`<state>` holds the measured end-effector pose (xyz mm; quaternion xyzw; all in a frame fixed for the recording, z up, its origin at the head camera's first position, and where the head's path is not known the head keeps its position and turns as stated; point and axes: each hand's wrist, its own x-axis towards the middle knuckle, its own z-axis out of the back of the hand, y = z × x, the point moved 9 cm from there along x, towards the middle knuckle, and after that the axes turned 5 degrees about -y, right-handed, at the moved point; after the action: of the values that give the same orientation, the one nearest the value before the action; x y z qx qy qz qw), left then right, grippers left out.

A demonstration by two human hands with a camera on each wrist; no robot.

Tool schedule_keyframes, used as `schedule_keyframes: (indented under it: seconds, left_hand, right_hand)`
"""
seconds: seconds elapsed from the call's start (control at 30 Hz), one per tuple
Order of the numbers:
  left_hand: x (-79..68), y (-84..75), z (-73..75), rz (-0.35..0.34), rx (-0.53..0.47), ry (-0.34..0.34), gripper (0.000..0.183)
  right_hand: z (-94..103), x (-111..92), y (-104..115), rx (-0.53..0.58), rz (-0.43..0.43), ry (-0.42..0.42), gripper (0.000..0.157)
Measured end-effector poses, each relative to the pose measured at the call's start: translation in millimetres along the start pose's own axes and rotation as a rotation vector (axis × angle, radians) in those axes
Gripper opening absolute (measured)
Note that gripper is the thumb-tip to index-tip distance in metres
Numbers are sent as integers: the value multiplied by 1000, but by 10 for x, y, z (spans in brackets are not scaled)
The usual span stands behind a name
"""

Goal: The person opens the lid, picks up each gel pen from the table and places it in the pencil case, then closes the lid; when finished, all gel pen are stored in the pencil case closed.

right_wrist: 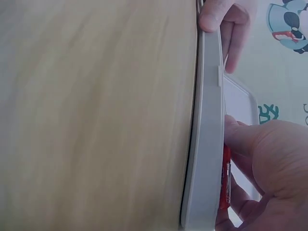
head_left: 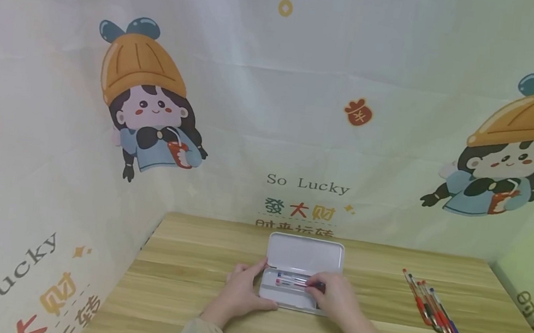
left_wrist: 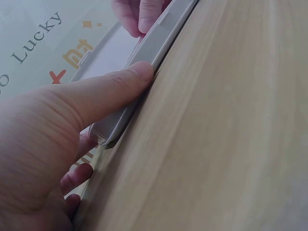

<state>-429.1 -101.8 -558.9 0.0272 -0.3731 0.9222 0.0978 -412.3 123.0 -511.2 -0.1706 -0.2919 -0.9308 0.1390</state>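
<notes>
A white metal pencil case (head_left: 305, 254) lies on the table with its lid raised. My left hand (head_left: 243, 290) grips its left end, thumb on the front edge and fingers at the back left side. The left wrist view shows that thumb pressed on the case's rim (left_wrist: 161, 41). My right hand (head_left: 336, 295) is over the right half of the case, pinching a red gel pen (right_wrist: 224, 178) that lies low inside. A clear pen with a blue end (head_left: 286, 276) rests behind it in the case. The right fingers cover the pens' right ends.
To the right, several red and blue pens (head_left: 436, 309) lie in a loose slanting bunch on the wooden table (head_left: 176, 271). A printed cloth (head_left: 231, 129) hangs behind and along both sides of the table.
</notes>
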Motion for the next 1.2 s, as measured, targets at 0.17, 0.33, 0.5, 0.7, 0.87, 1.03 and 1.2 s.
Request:
schedule_keyframes:
  seconds: [0.17, 0.33, 0.5, 0.7, 0.87, 1.03, 1.2]
  left_hand:
    - [-4, 7, -5, 2, 5, 3, 125]
    - [0, 18, -5, 1, 2, 0, 125]
    - [3, 23, 6, 4, -8, -1, 125]
    - [-7, 36, -4, 22, -21, 3, 125]
    - [-8, 19, -4, 10, -24, -4, 125]
    - [-12, 17, -1, 17, -21, -1, 126]
    - [-15, 15, 7, 15, -11, -5, 125]
  right_hand:
    - [-64, 14, -40, 1, 1, 12, 8]
    - [-86, 21, -46, 9, 6, 18, 6]
    - [-83, 26, -48, 14, -16, 22, 4]
    - [-8, -3, -92, 85, -114, 11, 5]
    - [142, -21, -157, 122, -161, -48, 6]
    - [310, -38, -207, 138, -157, -114, 16]
    - [456, -78, -332, 143, -218, -139, 28]
